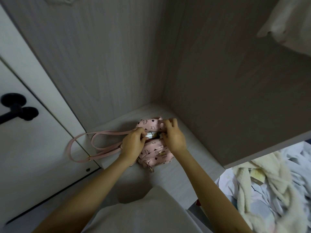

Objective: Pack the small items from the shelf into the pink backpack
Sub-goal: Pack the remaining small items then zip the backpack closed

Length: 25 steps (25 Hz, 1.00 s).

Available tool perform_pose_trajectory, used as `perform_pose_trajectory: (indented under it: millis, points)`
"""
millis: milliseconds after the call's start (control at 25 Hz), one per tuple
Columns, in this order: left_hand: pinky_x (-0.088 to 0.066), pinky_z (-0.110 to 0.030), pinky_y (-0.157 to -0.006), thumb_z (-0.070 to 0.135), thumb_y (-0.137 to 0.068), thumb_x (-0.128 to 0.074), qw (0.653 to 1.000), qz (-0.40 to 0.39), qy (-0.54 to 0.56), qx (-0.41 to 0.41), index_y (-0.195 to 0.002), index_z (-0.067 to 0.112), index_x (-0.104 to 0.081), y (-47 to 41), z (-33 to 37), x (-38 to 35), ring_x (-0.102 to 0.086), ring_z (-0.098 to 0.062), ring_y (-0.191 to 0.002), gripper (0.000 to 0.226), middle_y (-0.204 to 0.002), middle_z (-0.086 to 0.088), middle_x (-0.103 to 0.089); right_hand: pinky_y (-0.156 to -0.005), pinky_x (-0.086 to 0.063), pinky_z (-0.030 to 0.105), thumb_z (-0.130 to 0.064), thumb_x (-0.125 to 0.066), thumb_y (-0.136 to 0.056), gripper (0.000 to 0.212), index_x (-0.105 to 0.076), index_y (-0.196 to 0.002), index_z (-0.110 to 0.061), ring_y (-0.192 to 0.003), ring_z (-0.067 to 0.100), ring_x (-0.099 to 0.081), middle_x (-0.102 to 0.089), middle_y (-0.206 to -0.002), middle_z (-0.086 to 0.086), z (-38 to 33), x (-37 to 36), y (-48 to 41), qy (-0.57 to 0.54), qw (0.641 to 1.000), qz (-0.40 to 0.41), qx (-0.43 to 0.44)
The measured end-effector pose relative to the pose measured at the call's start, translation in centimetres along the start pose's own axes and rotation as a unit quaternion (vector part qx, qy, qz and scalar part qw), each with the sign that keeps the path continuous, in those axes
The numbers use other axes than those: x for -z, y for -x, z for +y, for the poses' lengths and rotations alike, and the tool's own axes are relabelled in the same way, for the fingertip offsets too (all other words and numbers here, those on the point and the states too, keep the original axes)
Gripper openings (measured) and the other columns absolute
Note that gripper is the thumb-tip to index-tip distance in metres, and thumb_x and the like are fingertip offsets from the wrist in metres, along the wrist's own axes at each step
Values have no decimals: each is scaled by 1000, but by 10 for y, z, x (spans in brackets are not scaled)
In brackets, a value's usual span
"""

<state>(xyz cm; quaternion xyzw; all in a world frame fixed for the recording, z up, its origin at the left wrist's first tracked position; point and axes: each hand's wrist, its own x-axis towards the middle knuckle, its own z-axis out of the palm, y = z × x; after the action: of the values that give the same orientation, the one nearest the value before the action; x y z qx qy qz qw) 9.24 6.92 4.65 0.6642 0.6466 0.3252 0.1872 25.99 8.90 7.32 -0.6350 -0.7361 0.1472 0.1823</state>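
Obs., head view. Pink backpack (pixel 155 153) lies on the wardrobe shelf (pixel 168 175), close to the back corner, front pocket facing the camera and the main compartment's mouth open on top. Its long strap (pixel 107 132) trails off to the left across the shelf.

Left grip (pixel 133 142) (bare hand): fingers curled round the near end of a white-and-gold tube (pixel 151 135), which lies crosswise in the mouth of the bag. Part of the tube is inside and its middle is visible between the two hands.

Right grip (pixel 173 137): fingers hooked over the upper rim of the backpack and clenched on the fabric, holding the mouth apart. Something small and pale shows at its thumb. Cannot tell what it is.

Progress, as a judgement: packing looks well along. No other loose small items are visible on the shelf around the bag, so the tube may be among the last (parts of the shelf are hidden by the arms, so this is not certain). What else is in the bag cannot be seen.

Left to do: seat the tube fully below the rim, then likely close the compartment.

Periphery: a white door with a black handle (pixel 16 106) at left, a heap of pale clothes (pixel 262 190) low at right.
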Motion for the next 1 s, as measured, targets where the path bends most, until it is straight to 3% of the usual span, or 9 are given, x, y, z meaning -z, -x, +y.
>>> perform_pose_trajectory:
  millis: [120,280,360,480,640,720,840,920,1000]
  points:
    - [-43,-32,-81,11,-70,-78,999,28,-32,16,-100,12,-60,-3,3,-2,-51,-26,-102,35,-109,-7,-56,-52,-37,31,-11,-55,-86,30,-53,-116,-9,-72,35,-60,-51,-113,9,-1,3,-11,98,995,-12,6]
    - [-33,-46,-109,6,-77,-70,997,-72,-4,40,-135,20,-45,-17,3,3,-28,-28,-137,65,-148,-8,-32,-39,-32,23,2,-66,-73,10,-63,-82,0,-44,32,-56,-62,-80,13,-1,-1,-7,108,985,65,118]
    - [-37,-45,-106,4,-78,-68,993,-109,18,36,-136,23,-41,-20,3,5,-35,-25,-135,66,-147,-5,-36,-43,-36,25,1,-65,-76,8,-61,-83,1,-50,30,-57,-63,-85,13,8,-1,-2,48,987,74,135]
    - [-47,-41,-91,7,-77,-69,995,-95,9,16,-129,25,-43,-15,3,8,-53,-23,-115,61,-130,-1,-53,-51,-43,27,-5,-65,-83,7,-60,-86,-2,-61,23,-57,-61,-90,9,22,-1,8,-14,985,74,152]
    - [-45,-40,-88,8,-76,-69,997,-76,-16,2,-121,21,-47,-13,3,5,-50,-26,-112,52,-123,-2,-56,-55,-43,26,-14,-62,-86,5,-60,-88,-10,-78,16,-56,-61,-92,0,32,-3,7,-19,986,67,154]
    - [-44,-36,-87,8,-76,-71,997,-79,-7,-7,-122,19,-46,-14,1,4,-50,-25,-111,54,-122,-3,-57,-67,-42,21,-13,-53,-90,8,-59,-95,-14,-88,12,-54,-58,-100,-3,41,-6,5,-104,988,57,100]
    - [-42,-30,-92,7,-74,-74,992,-115,47,-28,-116,17,-46,-17,-6,9,-51,-21,-111,51,-120,-3,-55,-86,-45,26,-2,-37,-94,30,-51,-118,-12,-104,17,-51,-52,-121,3,54,-10,4,-302,948,-16,-99]
    - [-41,-39,-99,5,-74,-73,986,-134,87,-43,-102,16,-53,-17,-9,10,-49,-22,-115,36,-121,-3,-51,-81,-45,22,-5,-32,-99,32,-49,-126,-9,-102,17,-53,-54,-121,7,60,-13,4,-341,922,-107,-147]
    - [-35,-45,-106,17,-77,-72,978,-162,128,-21,-92,20,-58,-14,-10,10,-39,-23,-128,20,-133,-4,-41,-73,-45,18,-13,-32,-102,31,-49,-127,-8,-98,15,-54,-56,-116,7,65,-13,3,-324,921,-154,-151]
